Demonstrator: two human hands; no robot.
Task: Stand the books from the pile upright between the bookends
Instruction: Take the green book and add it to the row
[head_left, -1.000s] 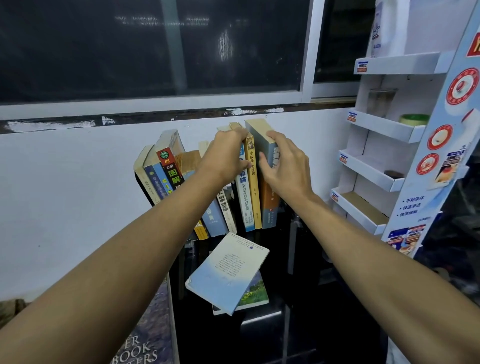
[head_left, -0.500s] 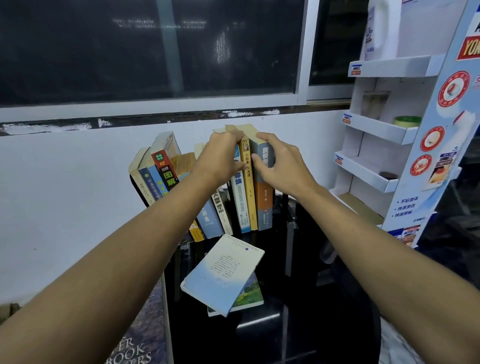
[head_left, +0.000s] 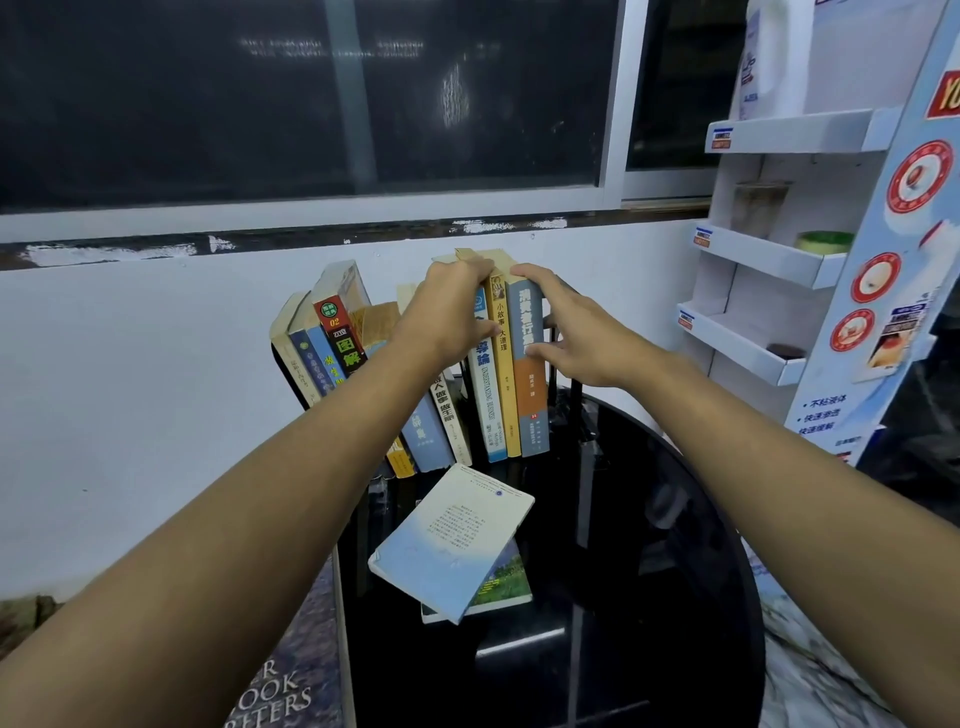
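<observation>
**Squaring up the row, two books to go**

Big black round table (head_left: 649, 571) fills the near right. At its far left edge, against the white wall, stands the row of books (head_left: 332, 338): the left end leans hard left, the right end is close to upright. Just nearer lies the pile, with a pale blue book (head_left: 452, 540) flat on top of a green-covered book (head_left: 506, 582), both waiting.

At the row's right end, the grey-and-orange book (head_left: 530, 395) stands outermost, touching the yellow book (head_left: 506, 384). The right hand (head_left: 576, 338) wraps it, thumb on the spine, fingers curled round its right cover. The left hand (head_left: 447, 312) hooks over the tops just left, fingers curled down behind the blue-and-white book (head_left: 485, 405), thumb on its spine. Bookends? Can't pick them out behind the books and hands.

Looks like a squeeze to close the gaps. To do it well, press inward low as well as high so the feet slide in rather than splay. Then tip those leaners upright before letting go, or the row will likely fan out.
</observation>
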